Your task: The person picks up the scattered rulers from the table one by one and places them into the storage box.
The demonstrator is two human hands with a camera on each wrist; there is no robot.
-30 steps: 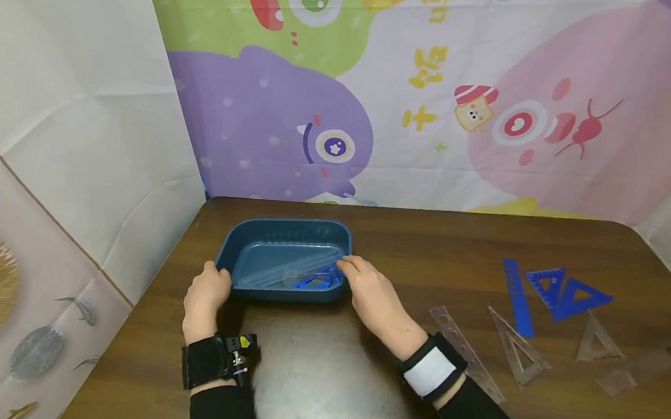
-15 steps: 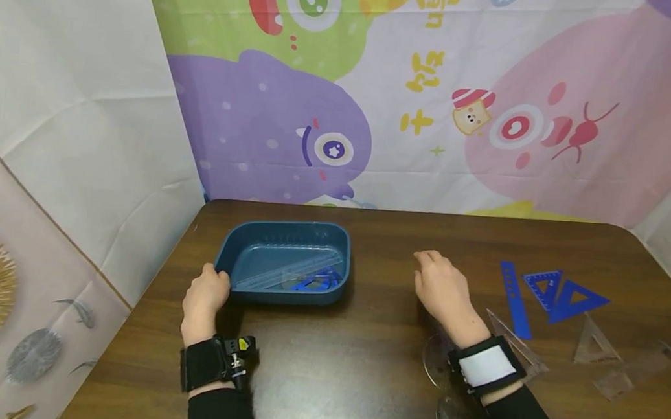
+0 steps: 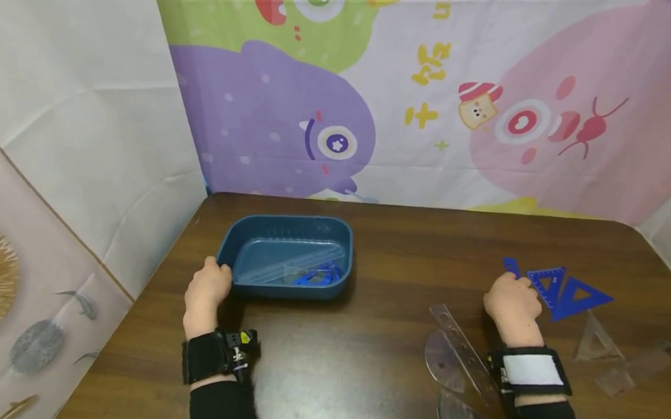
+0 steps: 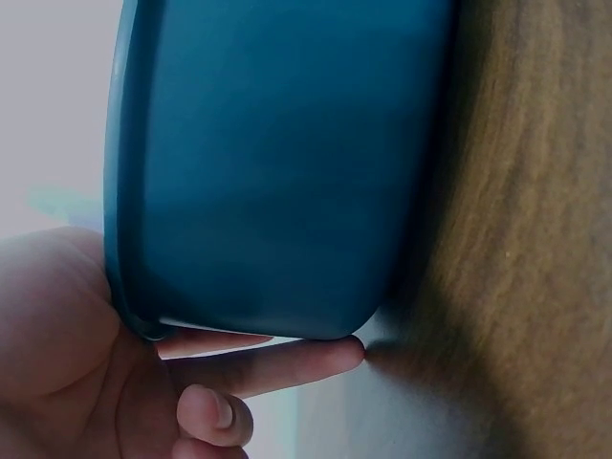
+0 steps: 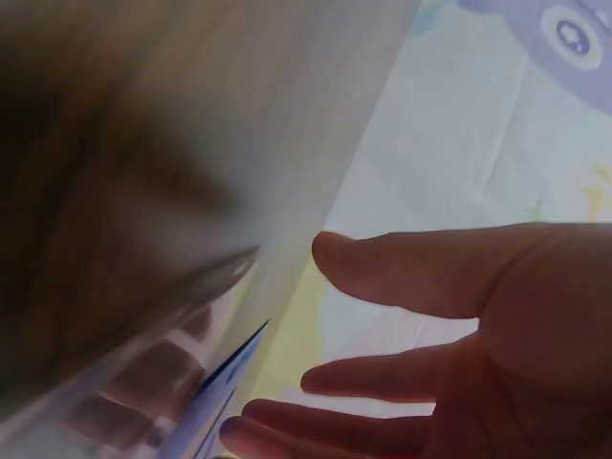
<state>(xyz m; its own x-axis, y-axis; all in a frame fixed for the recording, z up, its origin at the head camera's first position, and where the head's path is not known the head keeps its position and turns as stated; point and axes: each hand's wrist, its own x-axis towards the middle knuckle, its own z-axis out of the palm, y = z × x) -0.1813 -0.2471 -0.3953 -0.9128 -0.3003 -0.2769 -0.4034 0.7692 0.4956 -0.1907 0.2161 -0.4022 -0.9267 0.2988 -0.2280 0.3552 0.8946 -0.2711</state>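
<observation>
My left hand (image 3: 205,298) grips the near left corner of a dark teal plastic tray (image 3: 268,246); in the left wrist view, a finger lies along the tray's outer wall. Inside the tray are a clear ruler (image 3: 285,266) and some blue pieces (image 3: 319,275). Over at the right, my right hand (image 3: 512,306) hovers above a blue ruler (image 3: 509,266), most of which it hides. Its thumb and fingers stand apart in the right wrist view. Beside it lie two blue set squares (image 3: 574,308).
Left of my right forearm lie a clear ruler (image 3: 460,345) and two clear round-edged protractors (image 3: 440,366). Farther right are a clear set square (image 3: 607,352) and another clear piece (image 3: 615,382). A printed cloth (image 3: 419,183) hangs behind the wooden table (image 3: 391,252).
My right hand has left the tray's right end and moved right to the blue ruler. The left hand has stayed at the tray's corner. The clear protractors have come into view.
</observation>
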